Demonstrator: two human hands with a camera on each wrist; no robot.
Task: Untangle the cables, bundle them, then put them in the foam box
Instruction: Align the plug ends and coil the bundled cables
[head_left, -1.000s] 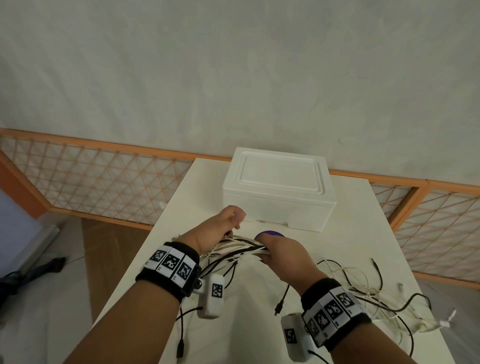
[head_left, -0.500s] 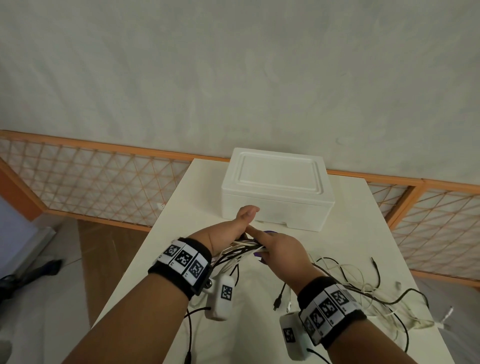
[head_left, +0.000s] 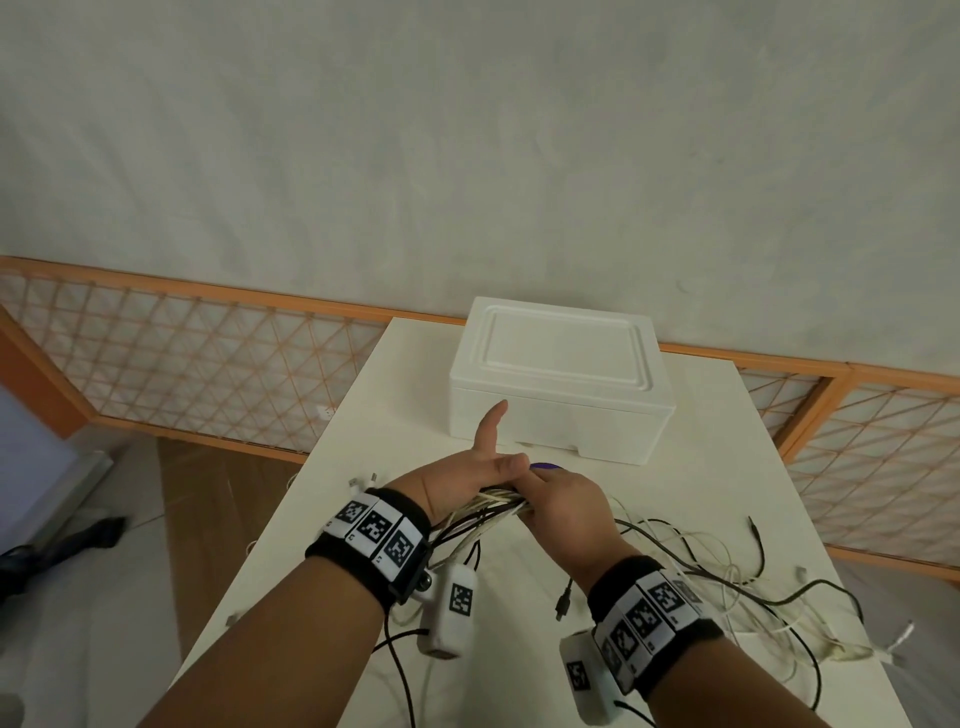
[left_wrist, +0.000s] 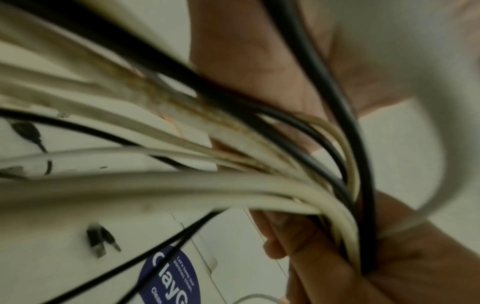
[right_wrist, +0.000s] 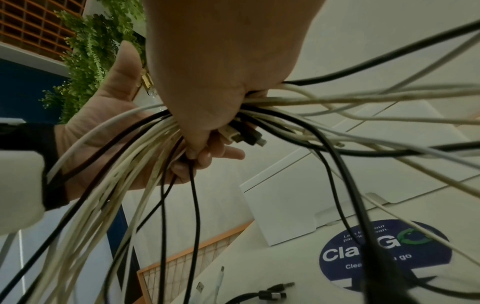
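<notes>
Between the two hands, above the white counter (head_left: 675, 493), held: a bunch of white and black cables (head_left: 493, 506), middle hidden inside the fists. Right hand (head_left: 563, 506) clenched tight round the bunch, plug ends poking from under its fingers (right_wrist: 207, 148) in the right wrist view. Left hand (head_left: 467, 475) closed on the same bunch just to the left, thumb stuck straight out toward the far side; its fingertips not seen from the head. Left wrist view blurred, cables (left_wrist: 233, 185) filling most of it. Loose ends trailing off right over the counter, some cut by the frame edge. On the counter under the hands, round dark blue sticker (right_wrist: 384, 255), half covered by cables: "Cla…GO", smaller lines unreadable; in the left wrist view "Let's keep our pantries clean." Farther back, white foam box (head_left: 561, 384), lid on, resting on the counter.
</notes>
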